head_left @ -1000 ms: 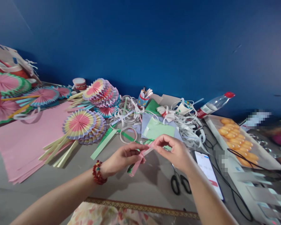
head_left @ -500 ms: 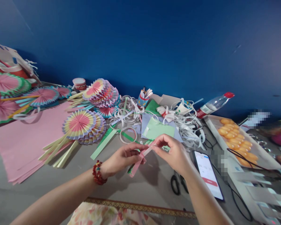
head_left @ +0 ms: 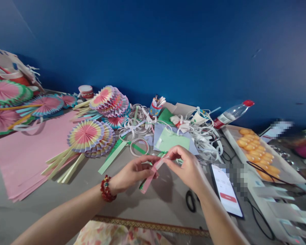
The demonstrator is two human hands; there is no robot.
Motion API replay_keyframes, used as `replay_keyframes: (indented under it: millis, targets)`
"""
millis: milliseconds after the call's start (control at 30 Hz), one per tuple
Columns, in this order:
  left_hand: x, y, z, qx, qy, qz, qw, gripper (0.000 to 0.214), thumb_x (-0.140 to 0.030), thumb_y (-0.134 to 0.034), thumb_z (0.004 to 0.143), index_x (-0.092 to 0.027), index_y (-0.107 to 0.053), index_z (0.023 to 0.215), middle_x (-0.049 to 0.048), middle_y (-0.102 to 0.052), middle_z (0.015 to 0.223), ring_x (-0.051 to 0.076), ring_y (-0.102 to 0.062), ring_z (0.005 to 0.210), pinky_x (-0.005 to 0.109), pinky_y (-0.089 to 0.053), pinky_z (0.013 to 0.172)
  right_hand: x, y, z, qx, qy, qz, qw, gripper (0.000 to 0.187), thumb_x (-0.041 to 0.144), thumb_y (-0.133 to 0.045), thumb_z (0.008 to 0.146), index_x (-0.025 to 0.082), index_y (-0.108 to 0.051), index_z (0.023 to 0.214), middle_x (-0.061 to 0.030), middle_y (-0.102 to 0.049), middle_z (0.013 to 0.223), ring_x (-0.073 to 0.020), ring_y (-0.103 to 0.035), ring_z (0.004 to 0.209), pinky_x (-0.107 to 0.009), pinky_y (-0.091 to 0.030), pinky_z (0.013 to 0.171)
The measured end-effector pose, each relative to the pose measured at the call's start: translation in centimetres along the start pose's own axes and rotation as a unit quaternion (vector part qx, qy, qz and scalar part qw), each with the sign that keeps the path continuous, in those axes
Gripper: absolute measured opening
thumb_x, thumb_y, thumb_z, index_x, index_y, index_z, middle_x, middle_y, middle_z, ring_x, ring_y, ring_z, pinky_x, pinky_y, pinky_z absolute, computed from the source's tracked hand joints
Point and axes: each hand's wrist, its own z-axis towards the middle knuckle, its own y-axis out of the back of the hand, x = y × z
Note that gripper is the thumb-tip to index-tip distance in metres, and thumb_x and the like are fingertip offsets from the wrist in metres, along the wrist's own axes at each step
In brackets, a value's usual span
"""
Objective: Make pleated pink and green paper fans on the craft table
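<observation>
My left hand [head_left: 132, 173], with a red bead bracelet [head_left: 106, 189] at its wrist, is closed around a narrow folded piece of pink paper [head_left: 148, 183] with green along its edge. A whitish strip like tape [head_left: 160, 163] lies along the upper part of the pink paper. The thumb and forefinger of my right hand [head_left: 187, 166] pinch together at the upper end of this strip. Both hands are held above the grey table. Below my right wrist lies a pair of scissors [head_left: 190, 201], partly hidden by the forearm.
Pleated paper fans [head_left: 85, 136] and pink sheets [head_left: 32, 153] are at the left. Behind my hands are tape rolls [head_left: 139, 147], green paper [head_left: 177, 139], a pen cup [head_left: 155, 109] and curled white strips [head_left: 206, 146]. A phone [head_left: 226, 194], bottle [head_left: 231, 114] and tray of orange pieces [head_left: 231, 141] stand right.
My right hand and forearm have shifted very slightly left, covering more of the scissors. My left hand keeps its hold on the pink paper, almost unmoved.
</observation>
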Motion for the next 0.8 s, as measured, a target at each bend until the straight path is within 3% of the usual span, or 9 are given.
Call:
replay_keyframes:
  millis: [800]
  targets:
    - [-0.2, -0.1, 0.0, -0.003, -0.011, 0.002, 1.000, 0.041, -0.024, -0.071, 0.084, -0.020, -0.062, 0.124, 0.0054, -0.068, 0.090, 0.017, -0.064, 0.086, 0.031, -0.048, 0.084, -0.8, -1.1, -0.2, -0.068, 0.067, -0.056, 0.994, 0.012, 0.022, -0.063, 0.087, 0.023, -0.052, 0.083, -0.0016, -0.059, 0.084, -0.0179, -0.058, 0.076, -0.029, -0.045, 0.072]
